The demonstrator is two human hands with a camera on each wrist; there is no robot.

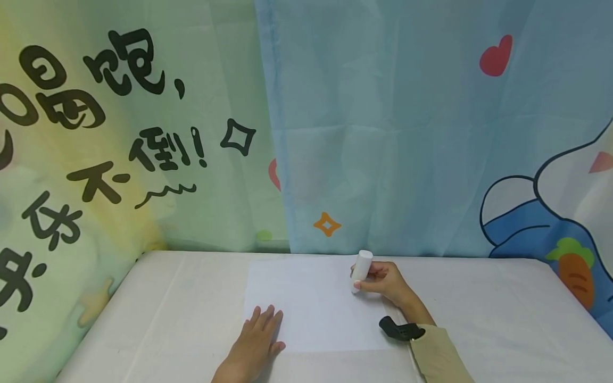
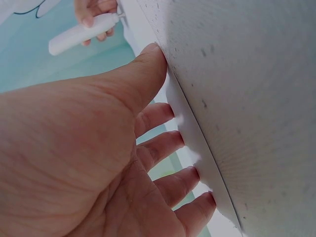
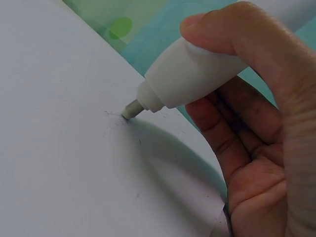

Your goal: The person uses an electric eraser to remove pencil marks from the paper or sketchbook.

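A sheet of white paper (image 1: 316, 319) lies on the white-covered table. My right hand (image 1: 387, 281) grips a white electric eraser (image 1: 362, 267) over the sheet's far right part. In the right wrist view, the thumb and fingers close round the body of the electric eraser (image 3: 190, 74), which is tilted, its small tip (image 3: 129, 112) touching the paper. Dark smudges and crumbs surround that tip. My left hand (image 1: 254, 343) rests on the paper's near left edge, fingers spread and thumb out to the side. In the left wrist view, the fingertips (image 2: 191, 173) touch the sheet and hold nothing.
White cloth (image 1: 158, 319) covers the table around the sheet. Behind it hangs a printed curtain (image 1: 383, 133), green with black lettering on the left and blue on the right. A black strap (image 1: 401, 330) sits on the right wrist, at the beige sleeve (image 1: 438, 354).
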